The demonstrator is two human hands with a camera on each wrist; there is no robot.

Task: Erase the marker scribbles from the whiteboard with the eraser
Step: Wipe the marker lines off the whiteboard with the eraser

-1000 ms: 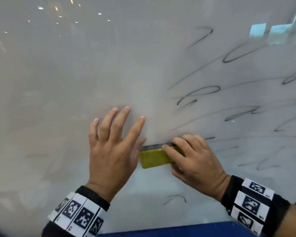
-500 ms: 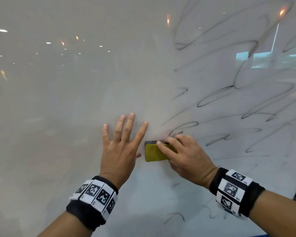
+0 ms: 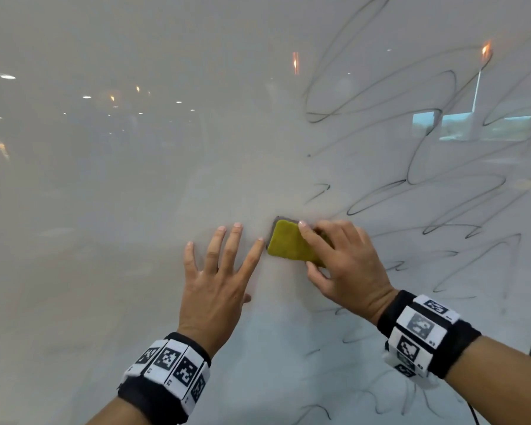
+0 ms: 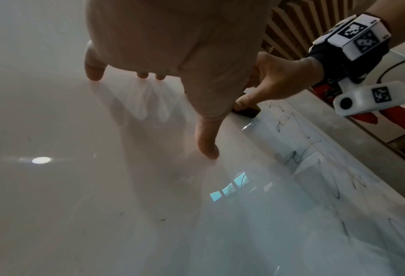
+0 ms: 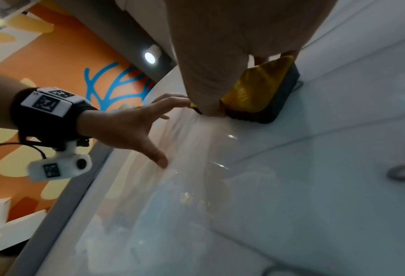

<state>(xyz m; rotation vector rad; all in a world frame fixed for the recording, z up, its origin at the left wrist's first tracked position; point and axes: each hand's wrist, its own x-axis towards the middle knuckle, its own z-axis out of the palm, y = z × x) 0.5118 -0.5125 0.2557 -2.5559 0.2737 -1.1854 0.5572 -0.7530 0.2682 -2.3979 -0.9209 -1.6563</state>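
Observation:
A glossy whiteboard (image 3: 105,210) fills the head view. Black marker scribbles (image 3: 426,185) cover its right half and lower right; the left half is wiped. My right hand (image 3: 341,265) grips a yellow-topped, dark-based eraser (image 3: 288,243) and presses it flat on the board at the left edge of the scribbles. In the right wrist view the eraser (image 5: 262,93) sits under my fingers and thumb. My left hand (image 3: 218,271) rests flat on the board just left of the eraser, fingers spread and straight; in the left wrist view its fingertips (image 4: 208,151) touch the surface.
The board's grey frame (image 5: 62,211) runs along its left side, with an orange patterned wall (image 5: 55,56) beyond. A wooden slatted wall (image 4: 295,28) lies past the right edge. Ceiling lights and a window reflect in the board.
The right hand has slid the eraser up the board and tilted it, wiping strokes near it. The left hand stays flat beside it; the view has risen to show more scribbles.

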